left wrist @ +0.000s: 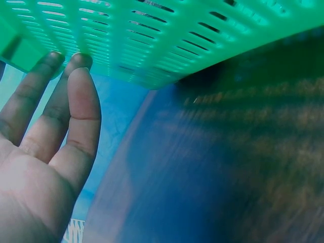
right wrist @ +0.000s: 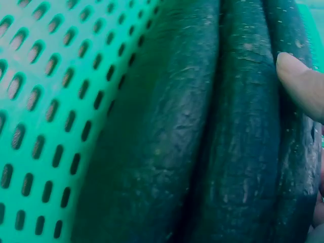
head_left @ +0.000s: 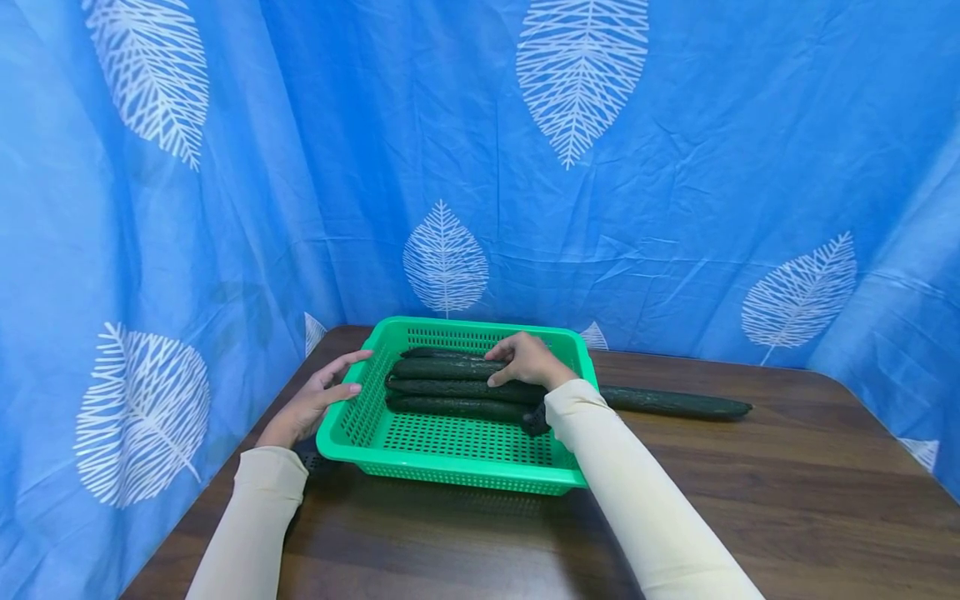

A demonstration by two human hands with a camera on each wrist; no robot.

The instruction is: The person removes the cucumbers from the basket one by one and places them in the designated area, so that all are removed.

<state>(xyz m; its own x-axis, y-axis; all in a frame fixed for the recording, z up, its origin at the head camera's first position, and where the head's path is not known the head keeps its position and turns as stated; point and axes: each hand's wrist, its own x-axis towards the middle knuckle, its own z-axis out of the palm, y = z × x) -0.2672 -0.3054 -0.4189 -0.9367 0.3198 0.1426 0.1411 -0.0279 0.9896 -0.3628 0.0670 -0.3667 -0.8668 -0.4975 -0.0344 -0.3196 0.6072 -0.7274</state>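
Observation:
A green plastic basket (head_left: 450,477) with slotted walls stands on the table. Several long dark green cucumbers (head_left: 457,407) lie side by side inside it. My right hand (head_left: 529,361) reaches into the basket and pinches the second cucumber from the back (head_left: 442,368) between thumb and fingers. In the right wrist view the thumb presses on that cucumber (right wrist: 296,152), while most of the other fingers are hidden. My left hand (head_left: 311,406) is at the basket's left rim. In the left wrist view its fingers (left wrist: 83,101) extend fairly straight, tips at the outer basket wall (left wrist: 152,45).
Another long cucumber (head_left: 675,403) lies on the wooden table (head_left: 787,483), to the right of the basket. A blue curtain (head_left: 675,183) with white leaf prints hangs behind the table and along its left side.

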